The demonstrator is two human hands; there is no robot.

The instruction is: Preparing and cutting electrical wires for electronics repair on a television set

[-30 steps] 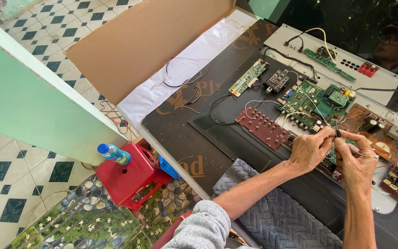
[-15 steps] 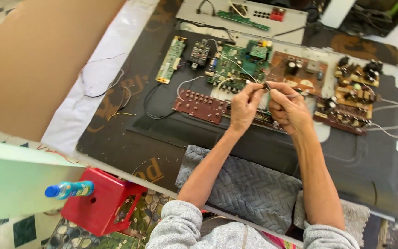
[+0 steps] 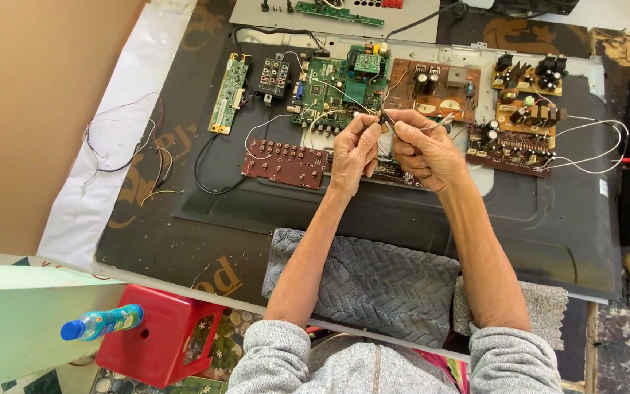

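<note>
Head camera looks down on both hands held close together above a row of circuit boards: the left hand point(image 3: 355, 149) has its fingers curled and pinches a small dark part point(image 3: 386, 117) at the fingertips, while the right hand point(image 3: 423, 149) is closed on a thin white wire point(image 3: 442, 121). Directly beneath them lies the green board point(image 3: 337, 91), with a grey towel point(image 3: 373, 281) under the forearms and a red stool point(image 3: 158, 335) near the left elbow.

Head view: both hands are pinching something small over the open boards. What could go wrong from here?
1. The left hand and right hand pinch a small dark part above the green circuit board; if it slips, it could drop among the components.
2. Thin white wires loop close by the right hand and might snag.
3. The forearms rest on the grey cloth; a shift could nudge the brown button board.
</note>
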